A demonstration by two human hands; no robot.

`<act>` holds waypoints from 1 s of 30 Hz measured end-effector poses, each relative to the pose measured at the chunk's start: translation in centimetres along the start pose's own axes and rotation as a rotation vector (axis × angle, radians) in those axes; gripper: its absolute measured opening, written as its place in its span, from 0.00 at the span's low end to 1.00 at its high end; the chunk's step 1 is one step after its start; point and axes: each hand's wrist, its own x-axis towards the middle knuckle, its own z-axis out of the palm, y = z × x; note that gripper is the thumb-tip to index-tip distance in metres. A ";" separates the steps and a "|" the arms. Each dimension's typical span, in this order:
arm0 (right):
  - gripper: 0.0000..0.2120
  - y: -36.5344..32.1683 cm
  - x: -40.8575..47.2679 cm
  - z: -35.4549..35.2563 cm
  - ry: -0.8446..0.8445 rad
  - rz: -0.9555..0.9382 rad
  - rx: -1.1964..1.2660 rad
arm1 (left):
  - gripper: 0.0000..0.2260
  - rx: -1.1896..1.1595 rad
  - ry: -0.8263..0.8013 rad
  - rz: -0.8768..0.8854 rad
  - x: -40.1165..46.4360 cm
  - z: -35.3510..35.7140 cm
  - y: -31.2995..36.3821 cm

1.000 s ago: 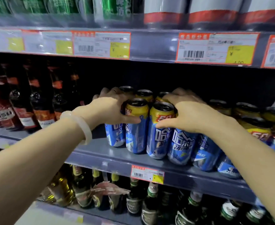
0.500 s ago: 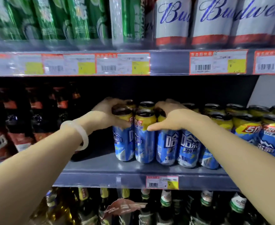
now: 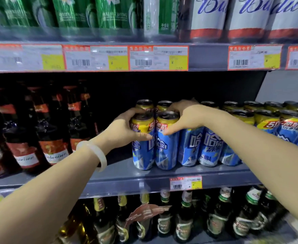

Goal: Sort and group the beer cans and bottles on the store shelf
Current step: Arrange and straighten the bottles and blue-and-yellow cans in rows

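Squeezing the end blue cans (image 3: 155, 138) together on the middle shelf (image 3: 120, 180): left hand (image 3: 121, 131) and right hand (image 3: 185, 117) curl around them, probably closing gaps in the row.

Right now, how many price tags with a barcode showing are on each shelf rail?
Upper rail price tags: 5 (rightmost cut off by the picture's edge)
Lower rail price tags: 1
Total: 6
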 end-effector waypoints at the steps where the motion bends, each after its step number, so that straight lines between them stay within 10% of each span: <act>1: 0.40 0.0 -0.2 -0.1 -0.013 -0.003 0.001 | 0.33 -0.011 -0.013 -0.007 -0.2 -0.2 -0.1; 30: 0.40 -2.4 -0.9 0.8 0.021 -0.013 0.001 | 0.31 -0.073 -0.041 -0.079 -0.3 -0.9 0.7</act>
